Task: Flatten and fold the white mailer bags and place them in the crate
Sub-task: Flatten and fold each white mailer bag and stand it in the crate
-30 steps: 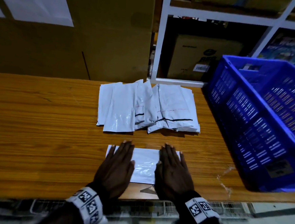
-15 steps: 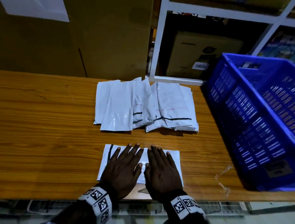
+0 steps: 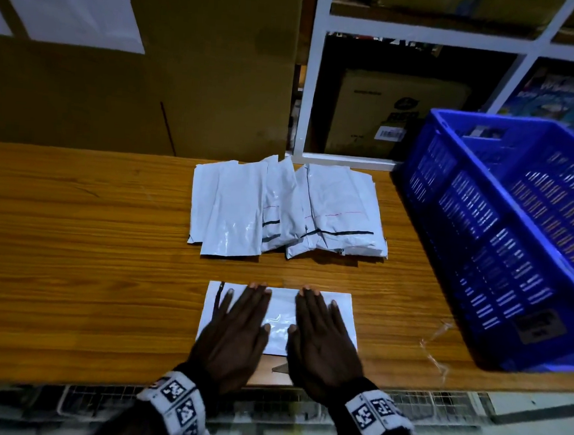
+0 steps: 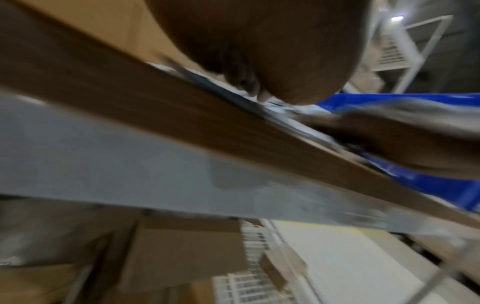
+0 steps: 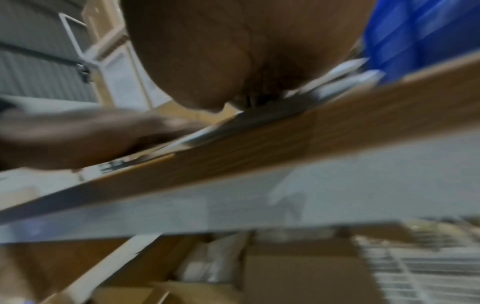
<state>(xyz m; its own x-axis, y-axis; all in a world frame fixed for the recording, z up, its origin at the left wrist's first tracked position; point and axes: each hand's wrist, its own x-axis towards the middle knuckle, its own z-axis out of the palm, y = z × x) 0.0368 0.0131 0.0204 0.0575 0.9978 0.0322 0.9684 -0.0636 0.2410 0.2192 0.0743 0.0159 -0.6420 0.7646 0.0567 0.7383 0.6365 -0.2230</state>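
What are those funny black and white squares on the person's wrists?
Each wrist wears a white band printed with square black-and-white code markers, like little pixel puzzles. One band sits behind the left hand, another behind the right hand. Dark sleeves run up the arms below the bands. The hands are bare: no gloves, and no rings that I can see.

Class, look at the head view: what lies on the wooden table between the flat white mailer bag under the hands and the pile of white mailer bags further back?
Only bare wooden table separates flat white mailer bag from pile.
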